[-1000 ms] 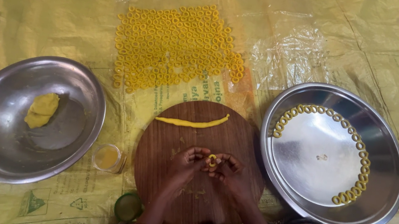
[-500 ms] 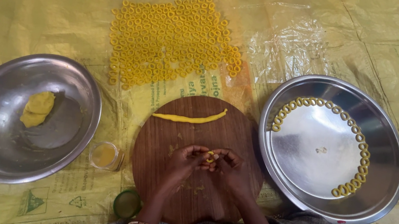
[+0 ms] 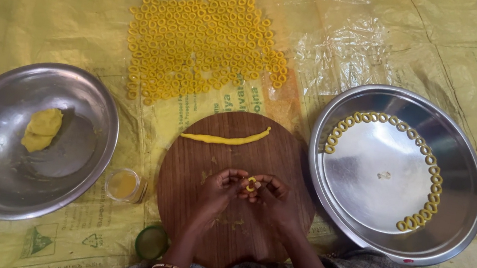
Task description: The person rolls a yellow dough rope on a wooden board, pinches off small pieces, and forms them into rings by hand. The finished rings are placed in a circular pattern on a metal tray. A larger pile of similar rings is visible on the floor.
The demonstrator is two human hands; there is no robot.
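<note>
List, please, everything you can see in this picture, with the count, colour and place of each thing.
round board: one, brown wood, centre, under the hands
dough strip: one, yellow, far side of the board
dough ring: one, yellow, pinched between both hands
loose rings: too many to count, yellow, on the sheet beyond the board
tray: one, steel, right, with a curve of yellow rings along its rim
bowl: one, steel, left
dough lump: one, yellow, in the bowl
small jar: one, clear with yellow contents, between bowl and board
green lid: one, near edge of the board
sheet: yellow plastic, under everything
left hand: on the ring
right hand: on the ring
</note>
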